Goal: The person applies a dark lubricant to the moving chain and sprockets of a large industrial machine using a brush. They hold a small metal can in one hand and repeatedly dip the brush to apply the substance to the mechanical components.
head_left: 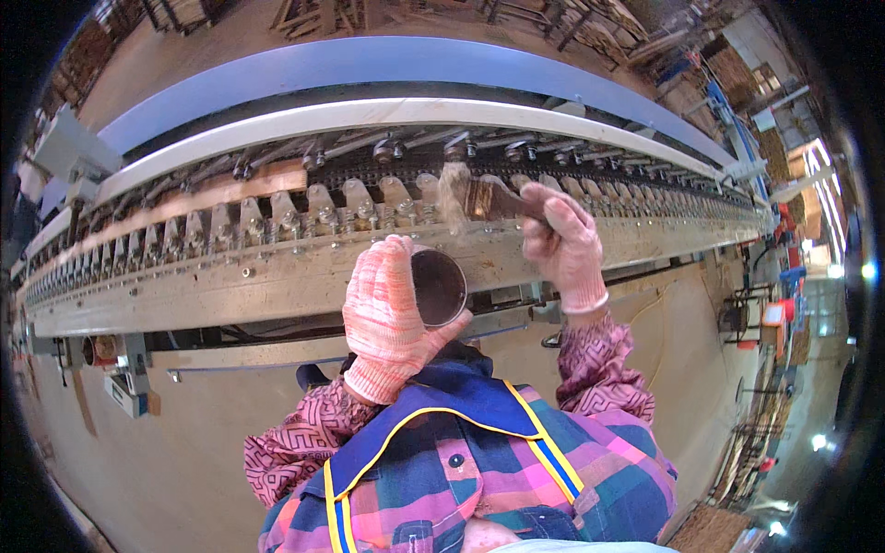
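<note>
My left hand (380, 309), in a pale glove with orange-red streaks, is wrapped around a round can (440, 288). The can's open mouth faces up and its inside looks dark brown; I cannot make out what it holds. In my gloved right hand (569, 241) is a flat brush (493, 199), gripped by its dark handle. Its pale, worn bristles point left, over a row of upright metal tabs (358, 198) on a long machine (277, 286). Whether the bristles touch the machine is unclear. The can is just in front of the machine's near beam.
A strip of wood (244, 189) lies along the machine's left part, behind the tabs. Beyond runs a white rail (406, 112) and a wide blue-grey beam (387, 63). A grey box (74, 147) stands at the far left end. Stacked timber (599, 28) sits at the back.
</note>
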Motion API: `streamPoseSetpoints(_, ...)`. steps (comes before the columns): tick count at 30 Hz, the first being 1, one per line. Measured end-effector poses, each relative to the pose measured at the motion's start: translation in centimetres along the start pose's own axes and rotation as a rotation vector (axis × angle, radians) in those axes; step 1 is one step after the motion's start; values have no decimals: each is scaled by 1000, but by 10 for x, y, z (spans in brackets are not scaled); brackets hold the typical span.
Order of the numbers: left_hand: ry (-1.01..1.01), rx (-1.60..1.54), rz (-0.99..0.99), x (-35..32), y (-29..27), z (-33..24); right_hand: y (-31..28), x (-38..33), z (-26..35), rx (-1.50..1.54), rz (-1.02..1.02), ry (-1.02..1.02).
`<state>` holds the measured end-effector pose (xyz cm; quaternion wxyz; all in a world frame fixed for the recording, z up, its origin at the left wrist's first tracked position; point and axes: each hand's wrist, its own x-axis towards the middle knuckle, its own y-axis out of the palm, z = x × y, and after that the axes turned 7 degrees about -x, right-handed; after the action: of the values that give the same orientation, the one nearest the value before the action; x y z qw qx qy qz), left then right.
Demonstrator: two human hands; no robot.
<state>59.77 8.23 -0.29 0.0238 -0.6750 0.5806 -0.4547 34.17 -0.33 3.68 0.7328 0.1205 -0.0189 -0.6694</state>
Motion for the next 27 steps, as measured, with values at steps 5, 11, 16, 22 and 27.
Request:
streamPoseSetpoints(5, -60, 14, 0, 0, -2, -2, 5, 85, 11, -1219, 240, -674)
streamPoseSetpoints(11, -66, -1, -32, -4, -3, -2, 54, 155, -16, -1697, 458, -599)
streamPoseSetpoints(16, -105, -83, -81, -5, -2, 2, 37, 151, 29, -1604, 506, -553)
streamPoseSetpoints(22, -114, -122, -102, -5, -5, 0, 63, 142, 3, -1796, 451, -502)
streamPoseSetpoints(27, -121, -108, -120, 2, -13, -2, 52, 141, 6, -1636, 442, -468)
